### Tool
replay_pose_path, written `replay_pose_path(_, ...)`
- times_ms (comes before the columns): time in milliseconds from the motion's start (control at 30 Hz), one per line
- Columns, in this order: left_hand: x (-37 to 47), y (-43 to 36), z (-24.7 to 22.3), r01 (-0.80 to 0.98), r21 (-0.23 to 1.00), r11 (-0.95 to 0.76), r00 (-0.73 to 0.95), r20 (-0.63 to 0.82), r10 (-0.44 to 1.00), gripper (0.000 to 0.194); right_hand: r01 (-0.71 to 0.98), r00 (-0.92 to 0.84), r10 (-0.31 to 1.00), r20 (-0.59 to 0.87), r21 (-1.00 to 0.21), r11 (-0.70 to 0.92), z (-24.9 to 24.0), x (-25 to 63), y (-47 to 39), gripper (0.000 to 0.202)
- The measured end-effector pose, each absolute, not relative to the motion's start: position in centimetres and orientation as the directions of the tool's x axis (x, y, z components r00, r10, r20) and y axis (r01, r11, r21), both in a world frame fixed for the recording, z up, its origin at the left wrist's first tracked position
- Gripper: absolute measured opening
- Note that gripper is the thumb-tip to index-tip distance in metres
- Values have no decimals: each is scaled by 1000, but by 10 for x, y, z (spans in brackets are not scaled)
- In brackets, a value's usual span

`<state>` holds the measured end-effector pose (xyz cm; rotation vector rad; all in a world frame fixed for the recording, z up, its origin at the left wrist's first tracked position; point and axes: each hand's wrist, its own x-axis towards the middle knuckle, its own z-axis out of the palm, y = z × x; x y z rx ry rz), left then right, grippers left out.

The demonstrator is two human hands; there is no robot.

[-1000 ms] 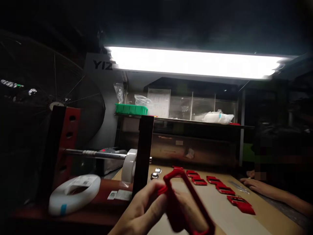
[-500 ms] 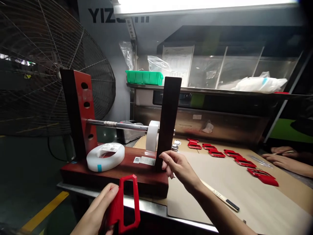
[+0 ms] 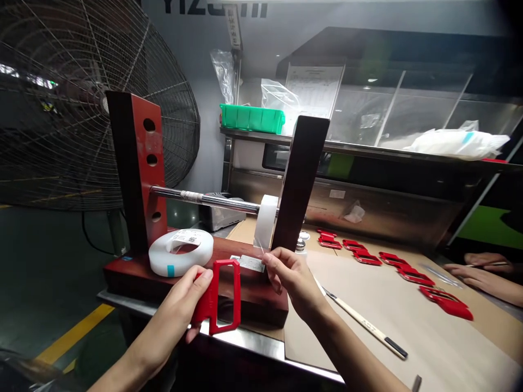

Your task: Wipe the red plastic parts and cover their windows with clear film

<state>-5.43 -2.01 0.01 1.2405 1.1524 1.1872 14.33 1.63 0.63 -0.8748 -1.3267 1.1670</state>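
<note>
My left hand (image 3: 190, 296) is closed on a red plastic frame (image 3: 237, 296), held upright in front of the red wooden stand (image 3: 261, 305). The thumb and fingers of my right hand (image 3: 286, 272) pinch the loose end of clear film hanging from the narrow roll (image 3: 266, 220). That roll sits on the metal rod (image 3: 229, 203), beside the stand's dark right post (image 3: 302, 179). A wide roll of film (image 3: 180, 253) with a label and a blue tab lies flat on the stand's base.
Several red frames (image 3: 414, 275) lie on the brown table covering (image 3: 368, 305), near a brush (image 3: 363, 321). Another person's hands (image 3: 482, 272) rest at the right. A large fan (image 3: 93, 103) stands at the left. On the shelf is a green bin (image 3: 252, 118).
My left hand has moved up and right with the red frame. My right hand has reached the film end and taken hold of it. The view has shifted slightly.
</note>
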Motion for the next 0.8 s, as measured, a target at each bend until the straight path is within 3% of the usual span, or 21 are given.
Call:
replay_pose_path(267, -48, -4, -5, 120, 992, -36, 135, 20, 991, 43, -129, -100, 971, 219, -970, 206, -2, 135, -13, 43)
replay_pose_path(600, -20, -4, 13, 166, 986, -17, 251, -26, 968, 48, 43, -158, 977, 141, -988, 149, -27, 134, -50, 44)
replay_pose_path(800, -9, -2, 12, 186, 976, -110, 279, 55, 959, 45, 110, -141, 980, 143, -981, 159, -33, 140, -52, 43)
